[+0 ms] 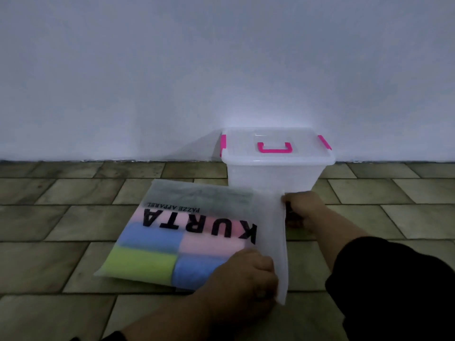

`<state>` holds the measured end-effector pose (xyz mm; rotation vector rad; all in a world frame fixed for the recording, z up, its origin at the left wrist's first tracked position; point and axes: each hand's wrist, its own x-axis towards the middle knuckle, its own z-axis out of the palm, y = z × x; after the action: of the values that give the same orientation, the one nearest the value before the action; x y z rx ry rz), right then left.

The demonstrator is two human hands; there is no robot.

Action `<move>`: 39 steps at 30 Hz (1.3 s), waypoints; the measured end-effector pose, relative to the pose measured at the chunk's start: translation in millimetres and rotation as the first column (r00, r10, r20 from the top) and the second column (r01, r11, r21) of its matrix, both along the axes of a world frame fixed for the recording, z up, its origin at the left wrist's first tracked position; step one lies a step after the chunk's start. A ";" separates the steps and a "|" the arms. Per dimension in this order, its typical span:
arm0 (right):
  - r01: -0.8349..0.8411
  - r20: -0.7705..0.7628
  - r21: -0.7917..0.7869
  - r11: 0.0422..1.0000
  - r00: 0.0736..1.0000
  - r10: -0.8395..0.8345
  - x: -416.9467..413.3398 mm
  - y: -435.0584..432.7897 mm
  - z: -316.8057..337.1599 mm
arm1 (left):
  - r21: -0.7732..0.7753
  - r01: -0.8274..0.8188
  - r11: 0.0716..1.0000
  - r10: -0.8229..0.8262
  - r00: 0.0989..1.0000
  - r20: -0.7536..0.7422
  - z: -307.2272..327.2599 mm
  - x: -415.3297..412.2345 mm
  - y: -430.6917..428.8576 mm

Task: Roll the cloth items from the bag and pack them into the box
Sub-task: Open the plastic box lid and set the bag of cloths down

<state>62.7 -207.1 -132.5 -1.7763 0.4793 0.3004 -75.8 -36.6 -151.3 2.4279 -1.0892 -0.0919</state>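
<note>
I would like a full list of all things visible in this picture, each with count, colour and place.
bag: one, translucent white with black letters, flat on the floor before the box.
cloth items: several, pink, blue and green, inside the bag.
box: one, clear with pink handle and clips, lid on, by the wall.
floor: one, brownish tiles, under everything.
wall: one, white, behind the box.
left hand: one, grips the bag's edge, near end.
right hand: one, grips the same edge, far end.
</note>
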 end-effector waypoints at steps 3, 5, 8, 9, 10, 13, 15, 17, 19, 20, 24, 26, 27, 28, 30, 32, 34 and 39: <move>0.079 0.074 0.101 0.992 0.993 -0.087 21.4 7.4 -6.0 | 0.012 0.062 0.998 -0.061 0.996 -0.069 4.3 6.3 1.2; 0.082 0.068 0.168 0.982 0.993 -0.095 18.6 9.0 -10.7 | 0.008 0.036 0.999 -0.036 0.996 -0.076 5.0 5.1 -0.7; -0.020 -0.023 0.263 0.965 0.999 0.027 -9.2 0.0 -12.4 | -0.025 -0.188 0.982 0.181 0.968 -0.172 7.0 3.5 -10.3; -0.064 -0.057 0.287 0.956 0.995 0.084 -22.2 -4.9 -13.0 | -0.037 -0.292 0.956 0.281 0.942 -0.182 8.0 6.6 -16.2; -0.093 -0.073 0.311 0.946 0.990 0.122 -35.6 -9.5 -14.6 | -0.046 -0.381 0.923 0.369 0.914 -0.168 8.5 11.1 -23.4; -0.080 -0.072 0.414 0.907 0.990 0.120 -69.8 -20.4 -22.8 | 0.012 -0.515 0.857 0.514 0.854 -0.083 8.8 27.2 -49.6; -0.055 -0.066 0.428 0.902 0.994 0.092 -87.1 -25.7 -26.2 | 0.080 -0.538 0.839 0.544 0.836 -0.078 9.5 38.3 -64.1; -0.032 -0.049 0.419 0.907 0.997 0.058 -100.1 -29.2 -28.2 | 0.078 -0.581 0.810 0.586 0.794 -0.160 10.2 48.3 -66.5; -0.007 -0.022 0.391 0.920 1.000 0.017 -108.3 -30.5 -28.5 | -0.001 -0.634 0.773 0.598 0.730 -0.330 11.9 56.5 -54.7; 0.006 -0.009 0.364 0.931 1.000 -0.004 -110.7 -30.0 -27.5 | -0.050 -0.664 0.746 0.586 0.690 -0.425 12.9 60.1 -44.8; -0.073 0.040 0.129 0.989 0.997 0.069 -113.2 -12.8 -18.2 | -0.200 -0.821 0.534 0.419 0.463 -0.781 22.1 61.6 -10.1; -0.215 0.028 -0.020 0.976 0.976 0.215 -115.0 4.5 -13.3 | -0.224 -0.849 0.478 0.363 0.423 -0.830 25.3 57.2 -1.7; -0.269 0.029 -0.077 0.960 0.962 0.272 -116.4 12.4 -13.1 | -0.231 -0.837 0.496 0.392 0.454 -0.800 27.5 54.4 2.3; -0.297 0.041 -0.133 0.946 0.952 0.305 -118.1 18.5 -13.9 | -0.237 -0.812 0.533 0.451 0.510 -0.733 30.4 52.3 8.3; -0.295 0.093 -0.206 0.933 0.943 0.319 -122.5 21.7 -16.2 | -0.223 -0.759 0.612 0.589 0.625 -0.512 41.7 48.4 29.0; -0.276 0.132 -0.203 0.939 0.943 0.306 -128.9 14.3 -18.8 | -0.154 -0.740 0.654 0.676 0.664 -0.320 53.6 42.8 53.8; -0.273 0.149 -0.221 0.936 0.939 0.309 -137.6 5.4 -21.3 | -0.044 -0.690 0.722 0.662 0.708 -0.247 58.6 33.6 67.2; -0.271 0.125 -0.398 0.877 0.931 0.344 -148.5 0.6 -20.2 | 0.213 -0.625 0.751 0.647 0.762 -0.045 42.5 22.9 51.2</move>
<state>-85.8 -206.6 -152.8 -2.2381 0.1100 0.2666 -53.0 14.6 -108.8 2.7868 -0.1495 -0.1102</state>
